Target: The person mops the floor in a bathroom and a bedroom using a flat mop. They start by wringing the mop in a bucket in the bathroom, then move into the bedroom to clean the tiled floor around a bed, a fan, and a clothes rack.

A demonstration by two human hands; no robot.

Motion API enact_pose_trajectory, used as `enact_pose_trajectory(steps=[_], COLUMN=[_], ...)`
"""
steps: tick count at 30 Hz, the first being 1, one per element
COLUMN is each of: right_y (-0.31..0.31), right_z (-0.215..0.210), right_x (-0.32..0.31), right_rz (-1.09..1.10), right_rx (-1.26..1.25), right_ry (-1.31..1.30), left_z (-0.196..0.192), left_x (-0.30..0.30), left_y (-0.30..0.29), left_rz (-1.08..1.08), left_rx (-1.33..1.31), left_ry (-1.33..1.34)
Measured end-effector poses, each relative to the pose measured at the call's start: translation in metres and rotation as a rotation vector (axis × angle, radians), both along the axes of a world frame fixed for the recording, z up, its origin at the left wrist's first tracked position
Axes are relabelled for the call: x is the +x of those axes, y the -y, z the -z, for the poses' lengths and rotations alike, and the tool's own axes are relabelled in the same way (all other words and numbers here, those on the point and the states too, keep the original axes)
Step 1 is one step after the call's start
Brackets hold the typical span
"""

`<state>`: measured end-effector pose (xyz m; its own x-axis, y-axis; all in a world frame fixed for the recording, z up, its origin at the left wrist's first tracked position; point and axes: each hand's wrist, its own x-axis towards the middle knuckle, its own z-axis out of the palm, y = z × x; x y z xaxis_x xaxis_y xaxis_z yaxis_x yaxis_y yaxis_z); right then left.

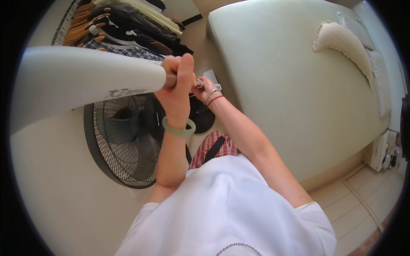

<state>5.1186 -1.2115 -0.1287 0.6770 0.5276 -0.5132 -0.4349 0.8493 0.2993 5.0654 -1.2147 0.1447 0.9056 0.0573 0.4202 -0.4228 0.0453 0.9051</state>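
A long white tapered object [94, 81] with dark printing reaches from the left edge to my hands, its kind not clear. My left hand [179, 77], with a pale green bangle at the wrist, is closed around the thin brownish pole at its narrow end. Farther along, my right hand [206, 88], wearing a silver bracelet and a red cord, is closed on the same pole. Its fingers are partly hidden behind the left hand. Below the white object stands a black fan [128, 136], close to my left forearm.
At the far left, a clothes rack [64, 21] carries dark and checked garments on wooden hangers. A large bed [290, 94] with a pale green sheet fills the right, a crescent-shaped pillow [341, 40] on it. Beside its lower right corner is a white cabinet [380, 149].
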Motion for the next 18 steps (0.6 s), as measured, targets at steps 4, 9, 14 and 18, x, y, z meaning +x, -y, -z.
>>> enact_pose_trajectory(steps=[4,9,14,18], right_y=[0.002,0.002,-0.008,-0.025], right_z=[-0.042,-0.051,-0.061,-0.048], right_x=[0.049,0.126,0.211,0.298], right_rz=[-0.033,-0.020,-0.065,-0.057], right_rx=[-0.069,0.002,-0.027,-0.020], right_ry=[-0.030,0.013,0.011,0.019], left_z=[-0.011,-0.029,-0.034,-0.025], left_x=[0.048,0.121,0.212,0.307], left_y=[-0.002,0.002,0.000,-0.018], left_rz=[-0.037,-0.055,-0.104,-0.041], left_rx=[-0.031,-0.038,-0.042,0.032], left_ry=[-0.011,0.013,-0.024,0.016])
